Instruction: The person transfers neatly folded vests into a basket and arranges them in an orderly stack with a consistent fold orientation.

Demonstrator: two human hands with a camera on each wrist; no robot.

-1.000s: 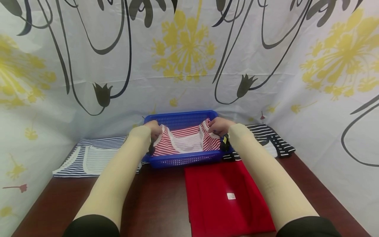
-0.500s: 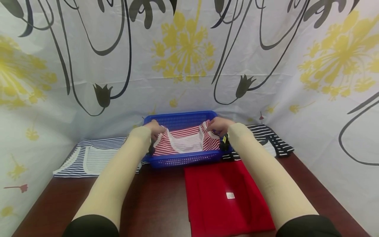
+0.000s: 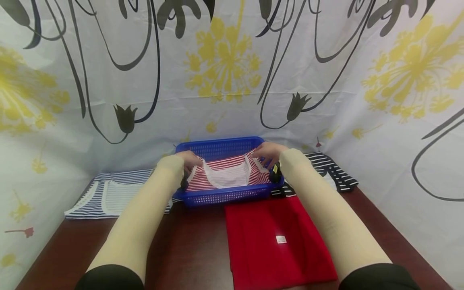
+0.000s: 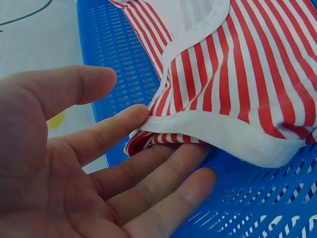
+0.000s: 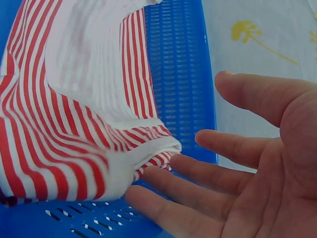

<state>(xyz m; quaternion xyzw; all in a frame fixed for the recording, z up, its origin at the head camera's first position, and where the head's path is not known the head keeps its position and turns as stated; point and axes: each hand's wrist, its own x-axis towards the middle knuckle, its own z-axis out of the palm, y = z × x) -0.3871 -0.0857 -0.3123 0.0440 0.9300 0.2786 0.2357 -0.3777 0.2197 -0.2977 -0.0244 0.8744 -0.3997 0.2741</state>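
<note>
A red-and-white striped tank top (image 3: 232, 171) with white trim lies in a blue plastic basket (image 3: 226, 197). At its left shoulder is my left hand (image 3: 188, 160); the left wrist view shows the thumb held apart and the fingers (image 4: 173, 183) extended at the white-trimmed edge, some tips under the cloth. On the other side, my right hand (image 3: 270, 152) has its thumb spread away, and its fingers (image 5: 193, 188) reach out straight to the strap's end. Neither hand pinches the fabric. Beneath the top, the basket's slotted floor (image 5: 89, 223) shows in the right wrist view.
Left of the basket lies a folded blue-and-white striped top (image 3: 119, 193). A black-and-white striped garment (image 3: 331, 169) lies to the right, partly behind my right arm. In front, a folded red garment (image 3: 272, 245) with a small white label rests on the dark wooden table (image 3: 192, 245).
Both hands have loosened from the tank top's shoulders, and their fingers have straightened. The shoulders of the top have sunk lower into the basket.
</note>
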